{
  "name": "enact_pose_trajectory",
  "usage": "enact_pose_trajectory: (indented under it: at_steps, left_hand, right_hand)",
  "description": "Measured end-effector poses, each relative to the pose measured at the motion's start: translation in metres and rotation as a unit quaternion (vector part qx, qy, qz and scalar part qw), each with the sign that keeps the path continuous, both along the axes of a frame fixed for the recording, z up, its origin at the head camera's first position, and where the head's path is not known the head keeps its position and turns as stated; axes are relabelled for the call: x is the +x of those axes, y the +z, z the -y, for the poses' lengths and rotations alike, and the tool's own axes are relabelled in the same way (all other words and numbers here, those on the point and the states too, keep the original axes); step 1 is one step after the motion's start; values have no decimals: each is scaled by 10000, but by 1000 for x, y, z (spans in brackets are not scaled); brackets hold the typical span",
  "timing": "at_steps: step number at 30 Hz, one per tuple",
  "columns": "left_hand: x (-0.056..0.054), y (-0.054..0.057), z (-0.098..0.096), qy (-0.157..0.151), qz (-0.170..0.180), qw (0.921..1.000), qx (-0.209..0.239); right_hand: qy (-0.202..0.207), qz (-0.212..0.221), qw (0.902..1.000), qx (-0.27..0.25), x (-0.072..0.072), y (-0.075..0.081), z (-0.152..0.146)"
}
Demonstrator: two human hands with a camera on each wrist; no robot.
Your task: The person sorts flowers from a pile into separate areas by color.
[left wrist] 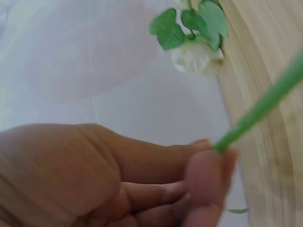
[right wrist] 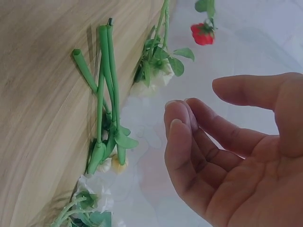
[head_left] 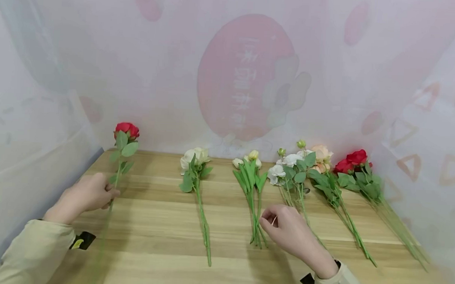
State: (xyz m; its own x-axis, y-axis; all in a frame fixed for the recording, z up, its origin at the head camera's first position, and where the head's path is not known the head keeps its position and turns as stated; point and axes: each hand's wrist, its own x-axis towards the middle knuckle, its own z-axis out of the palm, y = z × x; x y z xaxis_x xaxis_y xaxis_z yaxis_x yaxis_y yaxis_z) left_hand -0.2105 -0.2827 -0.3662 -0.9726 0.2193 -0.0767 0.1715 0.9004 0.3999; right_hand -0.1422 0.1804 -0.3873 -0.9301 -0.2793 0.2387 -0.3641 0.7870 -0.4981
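Note:
My left hand (head_left: 89,193) pinches the green stem of a red rose (head_left: 127,130) and holds it upright over the table's left side. In the left wrist view the stem (left wrist: 265,106) passes between thumb and fingertips. My right hand (head_left: 290,229) hovers above the table near the lower stems of the tulips (head_left: 252,173), its fingers loosely bent. The right wrist view shows a gap between its thumb and fingers (right wrist: 189,118), with nothing held. Left of the tulips lies a cream rose (head_left: 194,159) on a long stem.
On the right lie white flowers (head_left: 288,164), peach flowers (head_left: 322,155) and red roses (head_left: 351,161), stems pointing toward me. The wooden table (head_left: 149,236) is bounded by a pink printed backdrop (head_left: 169,83) and white side walls (head_left: 15,139).

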Motion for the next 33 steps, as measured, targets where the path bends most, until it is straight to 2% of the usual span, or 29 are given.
enact_pose_trajectory:
  at_steps: [5,9,14,19,22,27,29,33]
  left_hand:
    - [11,6,-24,-118,-609,9972,429]
    - [21,9,-44,-281,-1034,9900,915]
    - [32,11,-71,-407,-1587,9750,1498]
    - [42,8,-94,-588,-2084,9531,2116]
    - [47,4,-109,-732,-2036,9415,2582]
    - [55,0,-141,-845,-1538,9253,3362]
    - [58,1,-154,-885,-1442,9201,3531]
    - [61,7,-178,-1063,-1383,9078,3815]
  right_hand:
    - [-51,48,9999,-123,-1,4,-2]
    - [-64,124,9997,-197,-1,6,-3]
    - [-30,160,9996,-243,-1,6,-3]
    - [41,306,9982,-514,3,10,-3]
    - [142,485,9964,-677,4,13,-4]
    - [371,844,9891,-1150,8,17,1]
    - [494,992,9832,-1452,10,19,7]
    - [883,1264,9645,-2145,13,24,23]
